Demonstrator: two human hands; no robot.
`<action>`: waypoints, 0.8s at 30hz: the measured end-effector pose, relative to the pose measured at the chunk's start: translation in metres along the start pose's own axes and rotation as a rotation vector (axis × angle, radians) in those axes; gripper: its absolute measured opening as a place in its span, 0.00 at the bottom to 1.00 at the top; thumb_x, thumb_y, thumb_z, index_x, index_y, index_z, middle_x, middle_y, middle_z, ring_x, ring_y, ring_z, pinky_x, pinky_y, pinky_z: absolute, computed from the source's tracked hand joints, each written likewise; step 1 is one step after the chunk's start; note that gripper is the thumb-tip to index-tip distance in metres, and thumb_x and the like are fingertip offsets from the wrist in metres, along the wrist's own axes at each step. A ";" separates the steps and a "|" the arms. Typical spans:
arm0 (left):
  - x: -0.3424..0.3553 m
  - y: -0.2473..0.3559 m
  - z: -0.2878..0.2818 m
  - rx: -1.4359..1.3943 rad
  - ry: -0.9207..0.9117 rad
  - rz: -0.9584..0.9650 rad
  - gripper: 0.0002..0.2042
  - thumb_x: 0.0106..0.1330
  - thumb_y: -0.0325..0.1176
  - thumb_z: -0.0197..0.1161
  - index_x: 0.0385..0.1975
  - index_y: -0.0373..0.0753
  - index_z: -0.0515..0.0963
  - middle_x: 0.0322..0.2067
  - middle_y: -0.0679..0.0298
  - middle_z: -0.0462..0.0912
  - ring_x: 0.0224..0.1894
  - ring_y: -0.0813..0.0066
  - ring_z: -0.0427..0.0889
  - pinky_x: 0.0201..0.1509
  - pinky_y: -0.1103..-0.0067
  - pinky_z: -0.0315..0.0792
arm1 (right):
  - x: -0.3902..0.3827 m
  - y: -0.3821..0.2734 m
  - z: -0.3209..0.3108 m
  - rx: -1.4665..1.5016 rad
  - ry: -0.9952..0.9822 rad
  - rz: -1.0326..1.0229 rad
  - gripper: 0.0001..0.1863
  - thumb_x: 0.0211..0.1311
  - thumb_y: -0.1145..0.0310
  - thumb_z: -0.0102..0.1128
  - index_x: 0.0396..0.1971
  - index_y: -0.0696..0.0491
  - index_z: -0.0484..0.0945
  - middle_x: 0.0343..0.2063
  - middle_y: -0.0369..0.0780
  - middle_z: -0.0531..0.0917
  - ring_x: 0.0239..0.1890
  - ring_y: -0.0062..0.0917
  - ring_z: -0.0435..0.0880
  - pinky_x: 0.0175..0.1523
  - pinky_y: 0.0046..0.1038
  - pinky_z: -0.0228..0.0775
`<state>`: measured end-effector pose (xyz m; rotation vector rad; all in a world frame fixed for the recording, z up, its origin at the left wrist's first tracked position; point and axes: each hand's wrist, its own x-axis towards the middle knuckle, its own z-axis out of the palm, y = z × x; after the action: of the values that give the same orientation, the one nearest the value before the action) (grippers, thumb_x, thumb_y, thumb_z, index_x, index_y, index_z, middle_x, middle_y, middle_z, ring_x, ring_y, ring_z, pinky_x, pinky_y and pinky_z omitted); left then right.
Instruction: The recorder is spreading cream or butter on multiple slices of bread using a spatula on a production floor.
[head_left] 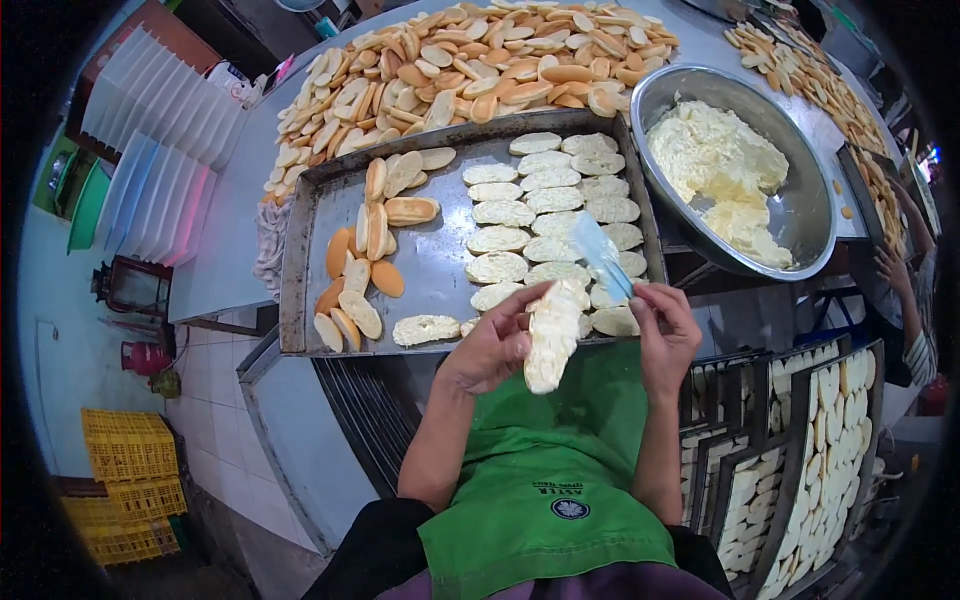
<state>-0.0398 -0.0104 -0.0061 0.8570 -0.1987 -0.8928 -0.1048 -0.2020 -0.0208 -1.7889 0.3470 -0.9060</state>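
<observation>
Over the near edge of a metal tray (400, 250), my left hand (490, 345) holds a slice of bread (553, 340) coated with pale cream. My right hand (663, 325) is closed on the handle of a light blue spatula (603, 260), whose blade points up and away from me. Rows of cream-coated bread slices (503, 212) fill the right part of the tray. Plain bread slices (375, 230) lie loosely heaped at its left. To the right of the tray, a large steel bowl (815, 215) holds a mass of pale cream (725, 160).
A big heap of bread slices (480, 60) covers the table behind the tray. Stacked white plastic trays (160, 130) stand at the left, yellow crates (130, 470) on the floor. Filled trays (815, 450) lean at the lower right. Another person's hand (893, 268) shows at far right.
</observation>
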 end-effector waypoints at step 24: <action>0.003 0.004 -0.009 -0.152 -0.004 0.029 0.43 0.42 0.41 0.68 0.57 0.34 0.52 0.46 0.52 0.69 0.37 0.63 0.78 0.32 0.77 0.79 | -0.001 0.004 -0.042 0.110 -0.143 0.047 0.10 0.37 0.83 0.63 0.25 0.60 0.79 0.22 0.40 0.79 0.25 0.22 0.77 0.30 0.18 0.66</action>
<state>-0.0313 -0.0059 -0.0091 0.7096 -0.1443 -0.8706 -0.1348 -0.2315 -0.0179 -1.7254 0.2425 -0.7457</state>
